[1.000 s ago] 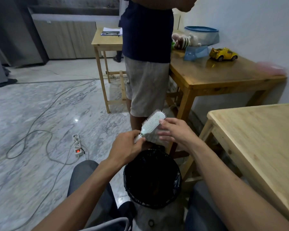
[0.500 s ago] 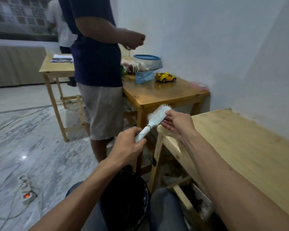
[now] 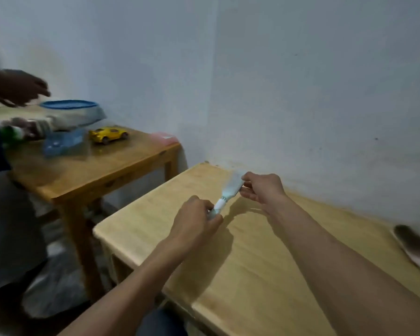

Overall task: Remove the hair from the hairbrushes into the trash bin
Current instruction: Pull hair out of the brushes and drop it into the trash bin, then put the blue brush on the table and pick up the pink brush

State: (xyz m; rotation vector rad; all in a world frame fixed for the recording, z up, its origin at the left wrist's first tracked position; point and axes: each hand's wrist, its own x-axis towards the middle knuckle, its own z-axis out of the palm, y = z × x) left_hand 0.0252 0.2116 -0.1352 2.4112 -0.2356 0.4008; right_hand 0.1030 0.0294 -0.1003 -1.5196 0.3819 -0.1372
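Note:
I hold a white hairbrush over the light wooden table. My left hand is closed around its handle. My right hand pinches the far end of the brush head. The brush is blurred, so any hair on it cannot be made out. A second brush with a dark clump of hair on it lies at the table's right edge. The trash bin is out of view.
A darker wooden table at the left holds a yellow toy car, a blue-lidded container and a pink item. Another person's hand reaches over it. White walls stand close behind both tables.
My view swung up and right, away from the black trash bin and the floor. Both hands carried the white brush from above the bin to over the light wooden table.

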